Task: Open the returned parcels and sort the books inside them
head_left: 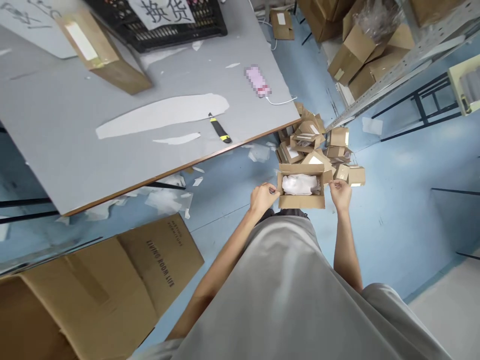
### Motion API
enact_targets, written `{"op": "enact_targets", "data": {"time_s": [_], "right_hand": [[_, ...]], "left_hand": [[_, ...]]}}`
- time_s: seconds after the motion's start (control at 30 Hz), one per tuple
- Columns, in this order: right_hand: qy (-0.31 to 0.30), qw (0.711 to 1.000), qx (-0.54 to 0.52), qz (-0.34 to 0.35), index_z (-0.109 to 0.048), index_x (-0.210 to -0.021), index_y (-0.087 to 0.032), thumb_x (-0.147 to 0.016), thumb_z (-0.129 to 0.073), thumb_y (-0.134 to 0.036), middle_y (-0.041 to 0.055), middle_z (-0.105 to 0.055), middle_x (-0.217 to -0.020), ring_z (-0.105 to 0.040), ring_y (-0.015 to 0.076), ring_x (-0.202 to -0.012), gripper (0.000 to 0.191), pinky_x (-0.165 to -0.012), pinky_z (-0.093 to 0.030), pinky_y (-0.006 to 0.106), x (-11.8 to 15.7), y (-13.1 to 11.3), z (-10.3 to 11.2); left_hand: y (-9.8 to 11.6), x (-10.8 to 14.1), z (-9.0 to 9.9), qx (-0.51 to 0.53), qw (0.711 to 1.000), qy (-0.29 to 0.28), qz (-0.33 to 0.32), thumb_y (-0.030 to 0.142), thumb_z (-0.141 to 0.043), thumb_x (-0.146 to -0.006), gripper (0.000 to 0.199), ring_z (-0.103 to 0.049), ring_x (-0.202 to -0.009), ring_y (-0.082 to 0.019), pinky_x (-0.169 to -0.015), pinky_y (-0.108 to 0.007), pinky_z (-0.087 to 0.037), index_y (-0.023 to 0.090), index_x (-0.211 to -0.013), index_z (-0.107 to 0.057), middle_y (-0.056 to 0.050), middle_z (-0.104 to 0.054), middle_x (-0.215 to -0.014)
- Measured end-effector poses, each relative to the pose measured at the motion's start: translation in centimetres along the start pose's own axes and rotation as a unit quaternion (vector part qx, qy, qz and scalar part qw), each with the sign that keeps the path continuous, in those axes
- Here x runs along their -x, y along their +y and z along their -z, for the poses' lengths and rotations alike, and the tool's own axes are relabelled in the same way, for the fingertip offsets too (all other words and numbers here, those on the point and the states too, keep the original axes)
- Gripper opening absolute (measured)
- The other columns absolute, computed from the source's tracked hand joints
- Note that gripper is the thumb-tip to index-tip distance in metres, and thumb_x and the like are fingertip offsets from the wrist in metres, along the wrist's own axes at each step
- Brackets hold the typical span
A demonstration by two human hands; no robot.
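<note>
Between my two hands is a small open cardboard box (302, 202), its long flaps folded outward. Inside lies a bundle in white, partly see-through wrapping (299, 185); what it wraps cannot be made out. At the box's left end, my left hand (263, 197) is closed with its fingertips pinching the edge. My right hand (340, 194) pinches the short flap on the right end. The box is held in front of my body, above the floor. Just beyond it is a heap of small cardboard boxes (302, 140), several with white labels.
On the grey table (142, 165) are a black-and-yellow utility knife (219, 128), torn paper strips (165, 114), a pink blurred phone (257, 81) with a cable, a carton (108, 60) and a black crate (180, 35). A large carton (150, 265) stands lower left, metal shelving (412, 50) at right.
</note>
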State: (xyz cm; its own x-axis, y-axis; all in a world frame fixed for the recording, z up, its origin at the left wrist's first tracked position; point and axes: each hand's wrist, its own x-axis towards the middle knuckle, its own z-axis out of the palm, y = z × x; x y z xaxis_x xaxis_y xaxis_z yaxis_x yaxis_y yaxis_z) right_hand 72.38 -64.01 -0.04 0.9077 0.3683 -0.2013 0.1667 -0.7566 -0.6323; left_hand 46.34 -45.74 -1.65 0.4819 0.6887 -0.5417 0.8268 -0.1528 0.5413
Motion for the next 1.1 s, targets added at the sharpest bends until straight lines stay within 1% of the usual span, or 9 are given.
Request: {"op": "enact_targets", "data": {"time_s": [0.33, 0.43, 0.5, 0.6, 0.7, 0.77, 0.87, 0.97, 1.1], "right_hand": [[0.137, 0.989, 0.015, -0.055, -0.07, -0.081, -0.024, -0.087, -0.07, -0.061, 0.0125, -0.082, -0.08, -0.078, 0.0327, -0.075, 0.038, -0.079, -0.06, 0.043, -13.6, 7.6, 9.4], [0.176, 0.983, 0.017, -0.049, -0.07, -0.082, -0.024, -0.089, -0.068, -0.066, 0.014, -0.083, -0.085, -0.079, 0.0328, -0.077, 0.043, -0.076, -0.06, 0.042, -15.4, 9.4, 10.4], [0.172, 0.983, 0.027, -0.053, -0.071, -0.082, -0.024, -0.091, -0.065, -0.069, 0.0151, -0.084, -0.086, -0.079, 0.0327, -0.077, 0.046, -0.076, -0.061, 0.042, -15.3, 10.2, 9.9], [0.099, 0.991, 0.048, -0.071, -0.072, -0.081, -0.024, -0.09, -0.063, -0.069, 0.0149, -0.085, -0.084, -0.079, 0.033, -0.074, 0.046, -0.08, -0.061, 0.044, -14.0, 10.8, 7.8], [-0.006, 0.996, 0.049, -0.074, -0.073, -0.08, -0.025, -0.089, -0.062, -0.067, 0.0138, -0.086, -0.086, -0.08, 0.033, -0.074, 0.044, -0.083, -0.062, 0.044, -12.7, 10.1, 4.8], [-0.056, 0.996, 0.042, -0.057, -0.074, -0.079, -0.025, -0.088, -0.062, -0.064, 0.0143, -0.087, -0.088, -0.081, 0.0333, -0.077, 0.042, -0.083, -0.062, 0.043, -12.6, 8.6, 3.0], [-0.095, 0.995, 0.033, -0.008, -0.076, -0.082, -0.024, -0.088, -0.062, -0.058, 0.015, -0.088, -0.091, -0.082, 0.0337, -0.082, 0.037, -0.085, -0.062, 0.043, -13.4, 5.3, 0.6], [-0.131, 0.99, 0.023, 0.049, -0.078, -0.085, -0.024, -0.089, -0.062, -0.057, 0.0142, -0.088, -0.094, -0.08, 0.0317, -0.078, 0.036, -0.085, -0.062, 0.043, -14.2, 1.0, -1.9], [-0.18, 0.976, 0.012, 0.119, -0.079, -0.09, -0.025, -0.093, -0.06, -0.062, 0.0132, -0.088, -0.095, -0.08, 0.0312, -0.077, 0.042, -0.083, -0.063, 0.044, -13.3, -5.4, -6.2]], "left_hand": [[19.4, -12.3, -4.7, -0.027, 0.99, -0.008, -0.135, 0.022, -0.077, -0.098, 0.018, -0.081, -0.115, -0.03, -0.096, -0.034, -0.058, 0.023, -0.11, -0.09, -0.009, -0.088, -0.121], [23.2, -14.9, -5.9, -0.046, 0.981, -0.007, -0.191, 0.019, -0.069, -0.103, 0.023, -0.079, -0.116, -0.029, -0.098, -0.035, -0.058, 0.022, -0.114, -0.09, -0.012, -0.085, -0.128], [24.1, -15.9, -6.4, -0.059, 0.977, -0.015, -0.203, 0.018, -0.063, -0.106, 0.028, -0.079, -0.114, -0.029, -0.099, -0.036, -0.058, 0.022, -0.116, -0.089, -0.013, -0.083, -0.129], [22.5, -16.3, -6.6, -0.066, 0.979, -0.026, -0.192, 0.019, -0.062, -0.107, 0.028, -0.078, -0.112, -0.028, -0.099, -0.035, -0.058, 0.021, -0.115, -0.089, -0.013, -0.083, -0.128], [18.2, -15.5, -6.3, -0.05, 0.988, -0.028, -0.147, 0.018, -0.065, -0.104, 0.024, -0.079, -0.111, -0.027, -0.097, -0.033, -0.057, 0.022, -0.11, -0.089, -0.011, -0.085, -0.123], [14.6, -14.5, -5.6, -0.029, 0.994, -0.023, -0.099, 0.015, -0.067, -0.102, 0.024, -0.08, -0.109, -0.027, -0.097, -0.032, -0.058, 0.023, -0.106, -0.089, -0.011, -0.087, -0.12], [9.1, -12.6, -3.9, -0.01, 0.999, 0.0, -0.053, 0.017, -0.063, -0.104, 0.028, -0.082, -0.108, -0.027, -0.098, -0.031, -0.059, 0.022, -0.109, -0.09, -0.011, -0.088, -0.121], [3.5, -10.5, -1.5, 0.026, 0.999, 0.037, -0.003, 0.017, -0.055, -0.107, 0.036, -0.084, -0.11, -0.027, -0.102, -0.032, -0.061, 0.022, -0.118, -0.089, -0.012, -0.089, -0.124], [-4.0, -7.1, 2.1, 0.166, 0.978, 0.095, 0.082, 0.019, -0.054, -0.106, 0.038, -0.086, -0.096, -0.025, -0.1, -0.033, -0.065, 0.022, -0.125, -0.087, -0.008, -0.09, -0.12]]}}
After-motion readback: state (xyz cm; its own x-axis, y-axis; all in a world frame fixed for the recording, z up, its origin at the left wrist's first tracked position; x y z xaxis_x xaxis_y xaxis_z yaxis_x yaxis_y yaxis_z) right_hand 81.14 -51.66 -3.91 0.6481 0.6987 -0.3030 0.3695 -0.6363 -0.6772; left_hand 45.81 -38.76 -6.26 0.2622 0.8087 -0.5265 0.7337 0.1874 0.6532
